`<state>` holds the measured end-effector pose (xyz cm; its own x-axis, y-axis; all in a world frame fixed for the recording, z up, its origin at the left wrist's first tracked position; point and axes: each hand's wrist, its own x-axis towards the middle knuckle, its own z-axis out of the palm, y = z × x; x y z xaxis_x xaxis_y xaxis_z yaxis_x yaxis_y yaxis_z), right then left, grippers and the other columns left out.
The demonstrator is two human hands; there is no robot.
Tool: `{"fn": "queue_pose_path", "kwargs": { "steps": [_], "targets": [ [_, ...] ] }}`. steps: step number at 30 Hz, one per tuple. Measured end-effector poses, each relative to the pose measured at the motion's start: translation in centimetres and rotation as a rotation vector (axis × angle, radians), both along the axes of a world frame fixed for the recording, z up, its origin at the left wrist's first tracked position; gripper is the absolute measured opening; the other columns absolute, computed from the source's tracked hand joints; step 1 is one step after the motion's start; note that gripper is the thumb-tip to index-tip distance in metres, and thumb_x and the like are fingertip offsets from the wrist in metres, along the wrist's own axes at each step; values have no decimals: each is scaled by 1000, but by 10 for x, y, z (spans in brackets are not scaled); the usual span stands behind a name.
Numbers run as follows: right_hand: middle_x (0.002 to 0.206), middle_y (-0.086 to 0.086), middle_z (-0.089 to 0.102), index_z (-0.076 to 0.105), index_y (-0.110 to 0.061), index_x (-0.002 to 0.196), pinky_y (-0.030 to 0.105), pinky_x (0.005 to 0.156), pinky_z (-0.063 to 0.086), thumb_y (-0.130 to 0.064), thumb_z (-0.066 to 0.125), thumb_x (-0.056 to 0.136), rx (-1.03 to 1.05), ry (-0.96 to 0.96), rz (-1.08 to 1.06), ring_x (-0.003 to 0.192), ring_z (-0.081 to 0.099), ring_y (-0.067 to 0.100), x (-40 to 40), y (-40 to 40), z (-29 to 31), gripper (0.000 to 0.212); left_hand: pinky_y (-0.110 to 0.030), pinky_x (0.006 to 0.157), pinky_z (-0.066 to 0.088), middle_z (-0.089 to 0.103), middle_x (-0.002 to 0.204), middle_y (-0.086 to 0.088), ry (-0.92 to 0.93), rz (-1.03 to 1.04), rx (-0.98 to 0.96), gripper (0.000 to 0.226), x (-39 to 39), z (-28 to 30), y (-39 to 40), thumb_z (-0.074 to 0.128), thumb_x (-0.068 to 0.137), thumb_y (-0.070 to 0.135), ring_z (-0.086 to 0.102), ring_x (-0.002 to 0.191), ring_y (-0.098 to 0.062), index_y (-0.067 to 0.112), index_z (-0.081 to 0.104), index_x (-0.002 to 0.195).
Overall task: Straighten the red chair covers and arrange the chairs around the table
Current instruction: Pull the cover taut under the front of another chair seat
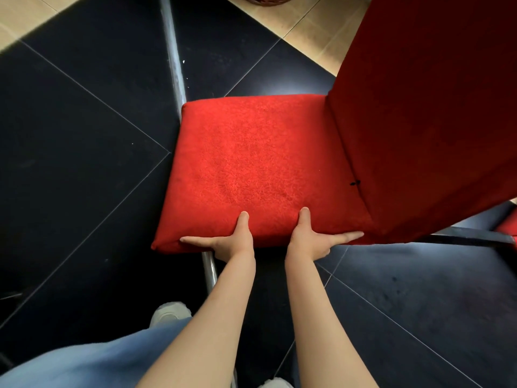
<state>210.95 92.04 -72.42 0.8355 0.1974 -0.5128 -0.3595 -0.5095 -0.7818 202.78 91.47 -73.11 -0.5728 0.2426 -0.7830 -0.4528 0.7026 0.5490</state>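
While both hands grip the near seat edge:
Floor (84, 135): glossy black tiles.
Left hand (229, 242): thumb on top, fingers along the side.
Seat (251, 163): square red cushion, nubby.
Right hand (310, 242): mirrors it.
Backrest (433, 107): smooth red cover.

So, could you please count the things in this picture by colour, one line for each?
Red: 2, the seat cushion and the chair back.
Grey metal: 1, the chair frame.
Blue: 1, the jeans.
White: 2, the shoes.
Total: 6
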Motion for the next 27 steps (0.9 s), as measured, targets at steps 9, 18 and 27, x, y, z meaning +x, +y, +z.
{"fn": "queue_pose_path", "kwargs": {
  "steps": [9,18,27],
  "targets": [
    [128,22,37,-21,-56,141,35,71,44,-31,83,73,-113,84,-79,70,53,16,-35,2,69,126,-46,94,42,48,131,-23,37,-83,-119,137,-36,62,8,84,65,44,58,97,-33,48,-31,138],
    [128,25,36,-24,-51,142,38,73,41,-37,80,75,-242,119,-118,81,52,31,-65,4,121,125,-36,80,37,45,133,-24,62,-166,-182,134,-65,116,21,84,67,39,58,106,-35,46,-27,142],
    [132,31,34,-27,-49,141,37,73,41,-42,81,73,-336,164,-72,68,47,25,-64,24,154,129,-44,87,44,45,131,-26,59,-249,-271,135,-71,150,48,84,66,42,58,102,-36,46,-29,140]
  ]
}}
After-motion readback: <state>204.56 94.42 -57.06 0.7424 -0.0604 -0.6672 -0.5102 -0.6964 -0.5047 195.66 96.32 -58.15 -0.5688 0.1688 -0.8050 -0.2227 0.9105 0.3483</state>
